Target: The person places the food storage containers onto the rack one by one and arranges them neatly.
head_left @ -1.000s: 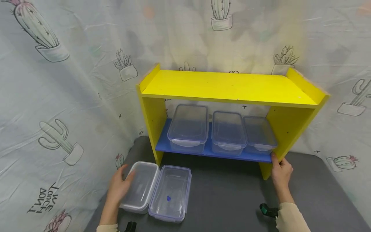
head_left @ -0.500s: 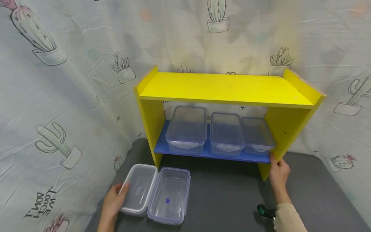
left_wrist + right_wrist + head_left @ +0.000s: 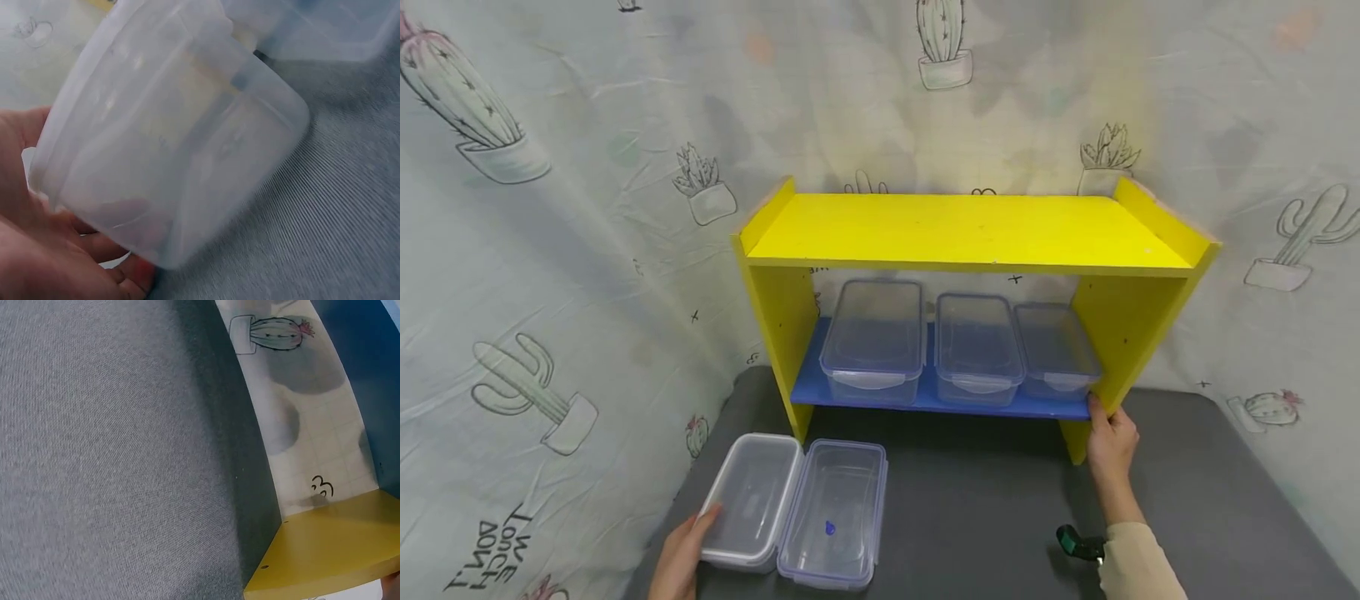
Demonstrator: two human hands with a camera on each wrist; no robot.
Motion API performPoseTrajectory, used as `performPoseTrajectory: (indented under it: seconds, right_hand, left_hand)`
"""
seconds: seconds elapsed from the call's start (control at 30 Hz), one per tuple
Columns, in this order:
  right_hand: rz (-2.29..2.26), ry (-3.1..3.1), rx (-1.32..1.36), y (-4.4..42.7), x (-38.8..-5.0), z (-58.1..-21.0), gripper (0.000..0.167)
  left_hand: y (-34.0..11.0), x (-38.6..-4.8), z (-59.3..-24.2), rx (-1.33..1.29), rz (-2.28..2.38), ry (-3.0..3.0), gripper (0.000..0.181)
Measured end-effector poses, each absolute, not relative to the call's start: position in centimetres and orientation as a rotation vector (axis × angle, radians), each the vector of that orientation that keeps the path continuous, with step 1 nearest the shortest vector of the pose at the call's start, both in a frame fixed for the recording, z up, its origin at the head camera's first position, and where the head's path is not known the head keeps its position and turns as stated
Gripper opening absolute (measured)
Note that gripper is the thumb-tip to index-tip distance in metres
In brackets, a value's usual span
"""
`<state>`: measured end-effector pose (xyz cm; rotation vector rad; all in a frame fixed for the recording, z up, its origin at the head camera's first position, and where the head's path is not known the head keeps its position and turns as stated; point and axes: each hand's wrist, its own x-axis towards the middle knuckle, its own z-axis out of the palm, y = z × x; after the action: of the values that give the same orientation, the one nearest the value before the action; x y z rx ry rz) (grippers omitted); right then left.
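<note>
So the grey table (image 3: 970,517) is carrying a yellow shelf (image 3: 970,229), with a purple-rimmed box (image 3: 835,492) and a white-rimmed box (image 3: 751,500) sitting side by side out front. Left fingers (image 3: 679,554) are gripping the white-rimmed box's edge, right fingers (image 3: 1112,446) are holding the shelf's right side.

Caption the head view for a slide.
Left hand holds plastic container; right hand grips yellow shelf unit bearing three lidded boxes.

Lit softly and evenly in head view, yellow-tinged on patterned cloth (image 3: 1030,125) above shelf (image 3: 970,229), shadowed below on worktop (image 3: 970,517). Stretched toward frame edges. Blurred, faintly glinting on container (image 3: 156,137) in left wrist view; dimmer in right wrist view.
</note>
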<state>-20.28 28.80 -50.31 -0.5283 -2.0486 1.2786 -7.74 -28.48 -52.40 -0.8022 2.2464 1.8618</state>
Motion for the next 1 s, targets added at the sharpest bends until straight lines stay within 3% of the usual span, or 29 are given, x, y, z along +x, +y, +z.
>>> performPoseTrajectory:
  seconds: [0.67,1.0]
  right_hand:
    - [1.366,-2.029,-0.562,28.4,-20.3,-50.2,0.039]
    - [1.430,-2.011,-0.578,28.3,-20.4,-50.4,0.042]
  left_hand:
    - [-27.5,-6.8,-52.7,-0.888,2.214,2.138,0.079]
    - [-28.4,-6.5,-52.4,-0.726,2.189,2.020,0.082]
